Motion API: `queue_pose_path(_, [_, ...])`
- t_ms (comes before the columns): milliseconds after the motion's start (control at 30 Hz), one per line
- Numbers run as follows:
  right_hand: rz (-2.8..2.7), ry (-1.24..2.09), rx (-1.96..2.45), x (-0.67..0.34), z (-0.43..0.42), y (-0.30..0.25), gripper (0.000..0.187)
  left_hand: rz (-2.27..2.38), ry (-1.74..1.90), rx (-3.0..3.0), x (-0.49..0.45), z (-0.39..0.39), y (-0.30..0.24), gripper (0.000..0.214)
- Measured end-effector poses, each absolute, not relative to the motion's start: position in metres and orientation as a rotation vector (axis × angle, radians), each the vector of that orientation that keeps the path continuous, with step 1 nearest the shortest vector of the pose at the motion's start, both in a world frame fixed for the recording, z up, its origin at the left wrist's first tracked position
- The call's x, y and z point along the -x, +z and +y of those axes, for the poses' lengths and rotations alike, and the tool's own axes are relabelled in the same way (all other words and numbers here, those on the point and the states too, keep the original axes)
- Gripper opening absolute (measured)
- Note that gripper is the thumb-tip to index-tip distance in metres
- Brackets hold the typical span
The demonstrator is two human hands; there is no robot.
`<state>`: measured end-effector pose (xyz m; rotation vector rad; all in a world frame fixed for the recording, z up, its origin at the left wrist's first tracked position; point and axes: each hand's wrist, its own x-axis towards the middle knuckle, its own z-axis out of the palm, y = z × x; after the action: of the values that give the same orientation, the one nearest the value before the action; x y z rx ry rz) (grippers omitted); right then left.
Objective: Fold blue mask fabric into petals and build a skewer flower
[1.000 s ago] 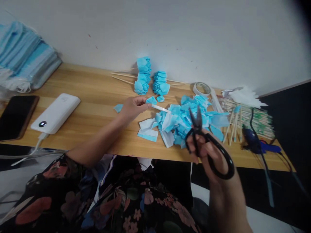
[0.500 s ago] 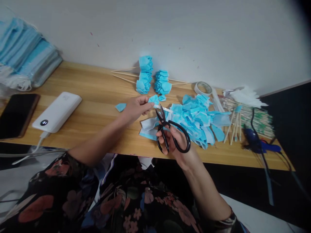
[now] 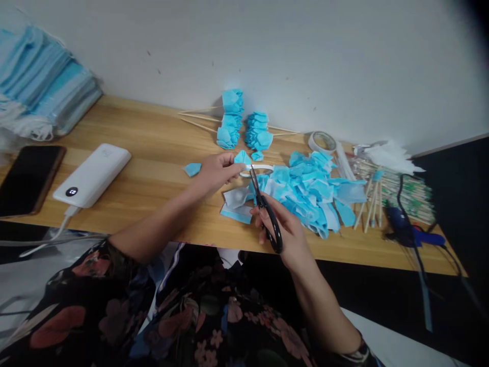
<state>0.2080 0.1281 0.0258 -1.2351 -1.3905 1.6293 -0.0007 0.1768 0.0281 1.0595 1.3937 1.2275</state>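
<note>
Between the thumb and fingers of my left hand (image 3: 221,174) is a small folded blue fabric piece (image 3: 242,157). A thin white strip (image 3: 264,167) runs from it to the right, bent into a narrow loop. My right hand (image 3: 291,235) is closed round black-handled scissors (image 3: 259,196). Their blades look closed or nearly so, with the tips at the strip beside my left thumb. Whether the strip is cut through I cannot tell. A heap of cut blue fabric pieces (image 3: 311,191) lies to the right of the scissors. One loose blue piece (image 3: 192,169) rests left of my left hand.
Blue fabric flowers on sticks (image 3: 231,120) lie by the wall. Further right are a tape roll (image 3: 323,142), packed wooden sticks (image 3: 410,196) and a blue glue gun (image 3: 424,236). At left are a power bank (image 3: 93,176), a phone (image 3: 28,178) and stacked face masks (image 3: 42,76).
The scissors' blades have come together and turned more upright, their tips now at the strip near my left thumb. The white strip has gone from straight to looped. My left hand keeps its pinch.
</note>
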Motion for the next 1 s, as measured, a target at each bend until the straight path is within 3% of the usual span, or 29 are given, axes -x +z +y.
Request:
queue_pose_path(233, [-1.702,1.252,1.241,-0.210,0.129,0.014,0.051,1.396,1.225,-1.025,0.000,0.177,0.028,0.019])
queue_pose_path(500, [-2.130,0.647,1.135,-0.212,0.130,0.004,0.048,1.388,1.229,-0.996,-0.001,0.178,0.028,0.017])
queue_pose_path(1000, [-2.010,0.838,1.218,-0.214,0.129,0.003,0.051,1.254,1.265,-0.968,0.004,0.182,0.014,0.013])
